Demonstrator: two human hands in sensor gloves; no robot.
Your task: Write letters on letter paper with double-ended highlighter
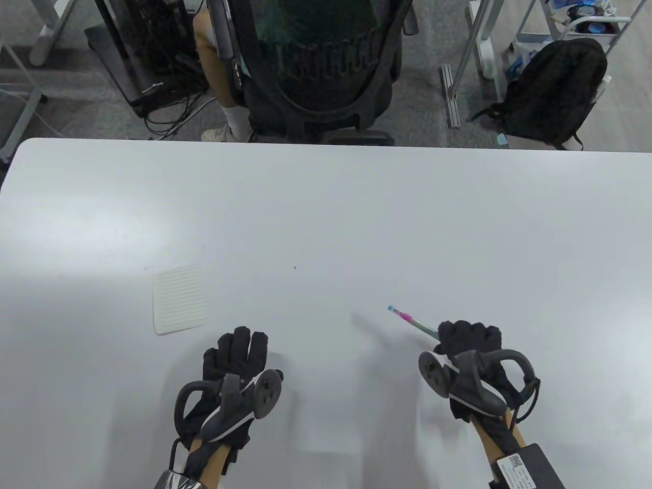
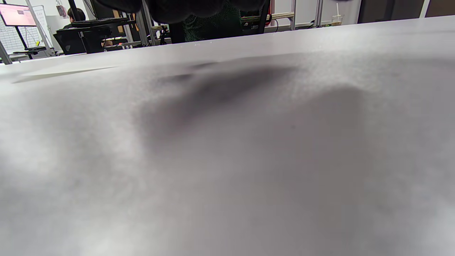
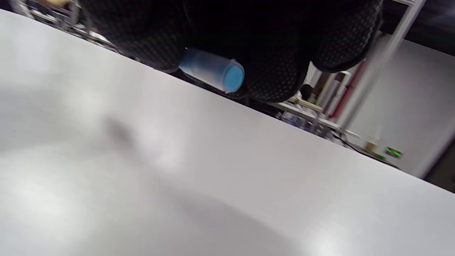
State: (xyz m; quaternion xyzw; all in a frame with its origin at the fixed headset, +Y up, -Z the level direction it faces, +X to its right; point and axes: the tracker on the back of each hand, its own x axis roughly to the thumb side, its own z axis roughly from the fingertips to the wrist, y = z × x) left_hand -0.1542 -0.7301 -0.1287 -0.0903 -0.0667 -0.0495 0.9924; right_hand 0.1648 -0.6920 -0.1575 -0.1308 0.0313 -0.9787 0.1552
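Note:
A small sheet of lined letter paper [image 1: 180, 299] lies flat on the white table [image 1: 326, 214], left of centre; in the left wrist view it shows as a thin pale strip [image 2: 67, 71]. My right hand [image 1: 466, 344] grips the double-ended highlighter [image 1: 412, 321], whose pink band and blue tip point up and left, well right of the paper. The right wrist view shows its blue capped end [image 3: 213, 70] sticking out between my curled fingers [image 3: 270, 53]. My left hand [image 1: 237, 356] rests near the front edge with fingers straight, holding nothing, just below and right of the paper.
Beyond the far table edge stand a black mesh office chair [image 1: 316, 66] with a person's leg beside it, a cable-filled rack [image 1: 147, 51] and a black backpack [image 1: 555, 91] on the floor.

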